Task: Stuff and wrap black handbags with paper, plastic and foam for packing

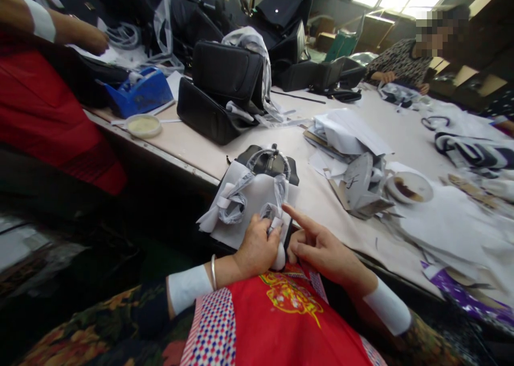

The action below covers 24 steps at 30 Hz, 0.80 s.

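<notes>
Right in front of me, a small black handbag (268,165) lies at the table's edge, with white sheet paper (257,194) over its front. A handle (286,167) wrapped in clear film arches over its top. My left hand (259,245) is closed on a film-wrapped strap (270,211) at the lower part of the bag. To its right, my right hand (321,251) stretches its index finger toward the strap, while its other fingers curl beside the bag. Whether those curled fingers touch the bag is hidden. Another wrapped loop (233,208) lies left on the paper.
Larger black bags (225,74) stand farther back. A blue tape dispenser (138,92) and a round dish (143,125) sit at the left. On the right are a grey tape dispenser (361,186), a tape roll (408,188) and papers (345,130). Co-workers are at left and far right.
</notes>
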Each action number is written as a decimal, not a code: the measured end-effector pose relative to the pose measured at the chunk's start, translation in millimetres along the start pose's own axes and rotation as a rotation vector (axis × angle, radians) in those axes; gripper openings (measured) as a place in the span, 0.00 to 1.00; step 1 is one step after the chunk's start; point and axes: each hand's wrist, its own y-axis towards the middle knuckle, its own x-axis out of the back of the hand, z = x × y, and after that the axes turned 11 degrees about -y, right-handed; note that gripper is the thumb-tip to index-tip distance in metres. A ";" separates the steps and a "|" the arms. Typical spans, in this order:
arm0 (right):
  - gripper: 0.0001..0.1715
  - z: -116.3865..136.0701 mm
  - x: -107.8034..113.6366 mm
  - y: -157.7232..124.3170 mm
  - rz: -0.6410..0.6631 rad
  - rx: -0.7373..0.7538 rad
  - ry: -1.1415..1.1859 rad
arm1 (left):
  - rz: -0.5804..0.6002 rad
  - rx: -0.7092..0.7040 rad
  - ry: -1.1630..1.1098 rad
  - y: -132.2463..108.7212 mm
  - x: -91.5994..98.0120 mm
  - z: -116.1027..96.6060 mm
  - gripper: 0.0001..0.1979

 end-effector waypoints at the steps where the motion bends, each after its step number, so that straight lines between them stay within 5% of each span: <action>1: 0.53 0.5 -2.2 -2.0 0.044 -0.013 0.032 | 0.006 0.002 0.000 -0.1 0.0 0.4 0.10; 4: 0.53 -4.5 -13.0 -4.5 0.089 -0.038 0.025 | 0.009 0.006 0.025 -0.4 0.3 2.0 0.10; 11: 0.49 -28.6 -31.0 -1.4 -0.123 0.074 -0.594 | -0.024 -0.038 0.014 -0.4 0.7 2.9 0.10; 24: 0.44 -44.8 -39.6 -14.6 -0.160 0.089 -1.214 | -0.024 -0.003 0.008 0.5 -0.2 2.1 0.11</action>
